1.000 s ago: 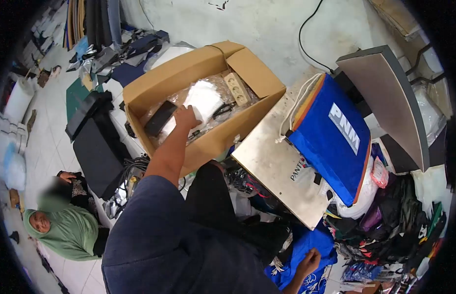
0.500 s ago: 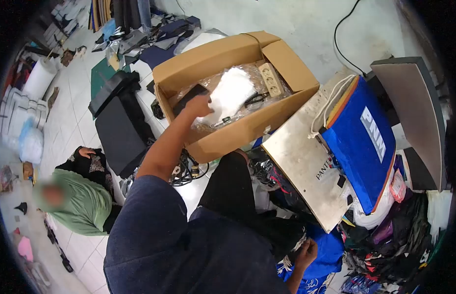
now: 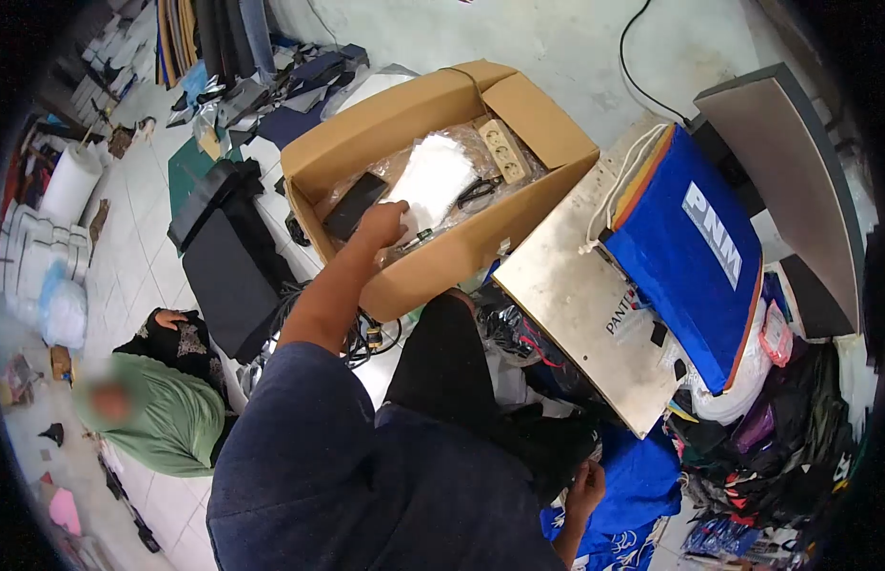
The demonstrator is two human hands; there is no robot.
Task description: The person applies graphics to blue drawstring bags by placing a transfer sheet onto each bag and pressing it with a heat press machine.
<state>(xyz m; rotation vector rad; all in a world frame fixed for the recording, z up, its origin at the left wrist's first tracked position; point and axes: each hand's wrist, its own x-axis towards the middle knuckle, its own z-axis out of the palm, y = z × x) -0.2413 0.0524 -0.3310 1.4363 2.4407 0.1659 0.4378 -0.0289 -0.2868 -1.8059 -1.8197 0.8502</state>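
My left hand is inside the cardboard box, upper centre; grip curled on the white plastic pack. My right hand, lower right, rests on blue cloth; grip state can't be determined.

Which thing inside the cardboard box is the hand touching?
The left hand rests on the white plastic-wrapped bundle in the middle of the cardboard box. The black flat case lies just left of it; the beige power strip is farther back, untouched.

Even, soft daylight fills the room, perhaps from overhead; shadows are faint. The steel plate shows mild glare. Fisheye bending and black vignetting mark the edges, slightly blurred.
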